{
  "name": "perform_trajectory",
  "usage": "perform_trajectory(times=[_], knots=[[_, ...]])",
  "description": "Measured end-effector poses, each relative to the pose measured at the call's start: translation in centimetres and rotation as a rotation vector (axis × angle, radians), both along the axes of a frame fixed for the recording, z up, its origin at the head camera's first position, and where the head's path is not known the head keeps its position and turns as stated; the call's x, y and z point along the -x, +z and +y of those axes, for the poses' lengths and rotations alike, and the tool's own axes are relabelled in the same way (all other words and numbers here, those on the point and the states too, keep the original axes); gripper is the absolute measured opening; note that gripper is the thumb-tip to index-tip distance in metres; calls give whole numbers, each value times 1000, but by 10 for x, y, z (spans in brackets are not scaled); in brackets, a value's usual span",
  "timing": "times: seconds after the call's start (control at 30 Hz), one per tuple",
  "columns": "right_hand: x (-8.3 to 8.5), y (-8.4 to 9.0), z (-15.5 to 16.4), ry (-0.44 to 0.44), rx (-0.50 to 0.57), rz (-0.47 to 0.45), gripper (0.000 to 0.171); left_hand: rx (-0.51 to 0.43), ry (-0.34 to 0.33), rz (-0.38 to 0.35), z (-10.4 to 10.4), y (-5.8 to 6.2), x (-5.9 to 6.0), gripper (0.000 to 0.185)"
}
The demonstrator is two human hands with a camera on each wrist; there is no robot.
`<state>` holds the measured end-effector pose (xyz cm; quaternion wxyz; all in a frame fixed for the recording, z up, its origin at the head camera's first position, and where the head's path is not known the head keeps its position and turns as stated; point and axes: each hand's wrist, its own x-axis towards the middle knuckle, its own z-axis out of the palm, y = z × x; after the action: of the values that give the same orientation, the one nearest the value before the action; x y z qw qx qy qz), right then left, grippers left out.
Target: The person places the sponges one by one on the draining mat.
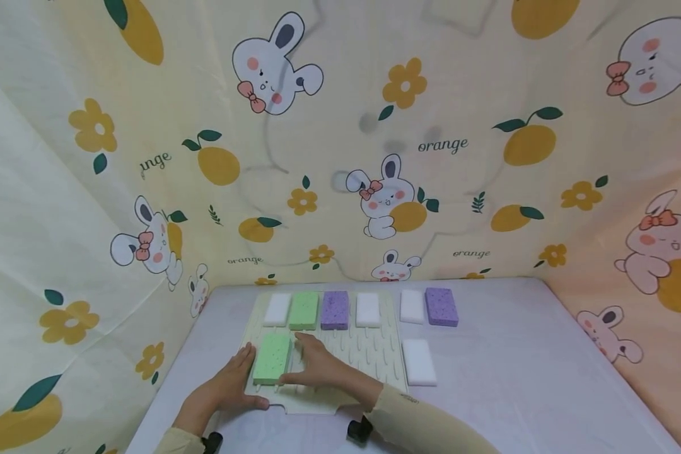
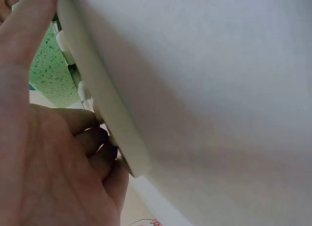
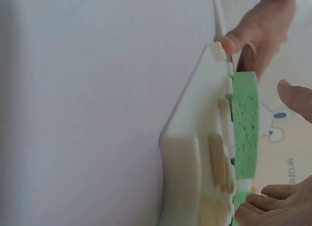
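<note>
A green sponge [image 1: 272,359] lies at the front left of a cream mat-like board [image 1: 312,401] with raised ridges. My left hand [image 1: 227,386] rests at the board's left edge and front corner. In the left wrist view, that hand's fingers [image 2: 100,150] touch the board's rim [image 2: 105,89]; its thumb extends along the front. My right hand [image 1: 318,364] is spread beside the sponge's right side, thumb near its front corner. In the right wrist view, a gap separates the right hand [image 3: 278,206] from the near green sponge [image 3: 245,123].
Along the board's back stand a white sponge [image 1: 277,309], a green sponge [image 1: 304,310], a purple sponge [image 1: 335,310] and another white sponge [image 1: 368,310]. To its right lie a purple sponge [image 1: 441,307] and two white blocks [image 1: 419,362]. A patterned curtain [image 1: 329,139] surrounds the table.
</note>
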<state>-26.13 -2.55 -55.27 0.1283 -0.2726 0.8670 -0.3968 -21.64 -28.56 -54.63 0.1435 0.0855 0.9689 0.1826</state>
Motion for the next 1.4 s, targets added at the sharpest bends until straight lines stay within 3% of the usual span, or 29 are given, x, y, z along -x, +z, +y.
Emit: perform_trajectory(times=[0.33, 0.67, 0.93, 1.4], knots=[[-7, 6, 46, -45, 29, -27, 105, 7, 17, 8, 1, -2, 1, 143], [-9, 9, 88, -43, 4, 39, 105, -6, 37, 1, -1, -9, 2, 145], [-11, 18, 125, -76, 2, 67, 103, 4, 37, 0, 5, 0, -1, 142], [-15, 19, 182, -148, -37, 100, 102, 30, 22, 18, 4, -2, 2, 142]])
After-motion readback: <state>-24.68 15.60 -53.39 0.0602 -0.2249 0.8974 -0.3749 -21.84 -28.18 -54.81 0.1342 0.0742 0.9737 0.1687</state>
